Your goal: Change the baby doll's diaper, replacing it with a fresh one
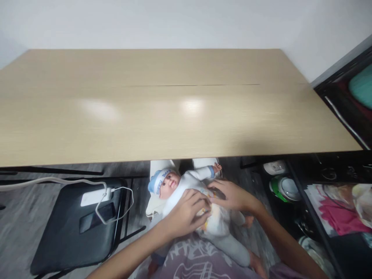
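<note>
A baby doll (183,180) lies face up across my lap below the table edge, its head to the left. It wears a blue and white cap (159,182) lettered "Happy Baby", a white top with blue cuffs and pale grey leggings. Round its middle, over the leggings, is a white diaper (219,221) with a yellow-orange print. My left hand (190,211) is closed at the diaper's waist, fingers curled on its front. On the other side of the waist, my right hand (229,193) grips the diaper's upper edge with thumb and fingers. The fingers partly cover the doll's belly.
A wooden table (174,124) spans the view in front of me. At left, a black stool (72,244) carries a phone (97,217), a white power strip (93,197) and cables. To the right stand dark shelves with jars (286,188) and a pink cloth (343,219).
</note>
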The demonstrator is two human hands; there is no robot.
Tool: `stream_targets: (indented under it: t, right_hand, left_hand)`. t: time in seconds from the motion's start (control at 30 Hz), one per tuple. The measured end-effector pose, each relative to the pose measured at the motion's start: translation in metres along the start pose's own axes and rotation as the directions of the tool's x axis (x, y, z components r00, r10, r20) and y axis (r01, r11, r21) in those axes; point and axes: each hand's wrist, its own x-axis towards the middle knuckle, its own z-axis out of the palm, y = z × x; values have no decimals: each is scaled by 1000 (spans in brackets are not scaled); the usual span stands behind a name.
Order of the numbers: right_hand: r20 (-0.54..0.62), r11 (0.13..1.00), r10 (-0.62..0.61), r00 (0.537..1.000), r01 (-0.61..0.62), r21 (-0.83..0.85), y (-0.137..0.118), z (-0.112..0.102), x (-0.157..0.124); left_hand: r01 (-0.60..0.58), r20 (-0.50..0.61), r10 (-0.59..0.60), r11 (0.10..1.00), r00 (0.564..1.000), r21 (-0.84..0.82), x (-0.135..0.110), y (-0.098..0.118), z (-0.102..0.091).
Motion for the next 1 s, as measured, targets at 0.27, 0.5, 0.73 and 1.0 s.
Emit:
stream_targets:
  t: [0.27, 0.5, 0.73, 1.0]
  right_hand:
    - [13, 985, -72, 997, 73, -153, -4, 0, 1]
    - [-22, 960, -87, 996, 78, -269, -16, -1, 0]
    - [-139, 962, -30, 990, -9, -273, -25, 4, -4]
    - [-365, 947, 101, 926, -202, -250, -1, -4, -2]
  left_hand:
    - [-69, 27, 68, 996, 997, 47, -6, -4, -4]
    - [-117, 64, 114, 992, 991, 40, -9, -11, -11]
    - [-39, 71, 47, 992, 996, -119, -8, -6, -19]
    - [104, 365, 25, 938, 931, -330, -15, -9, -51]
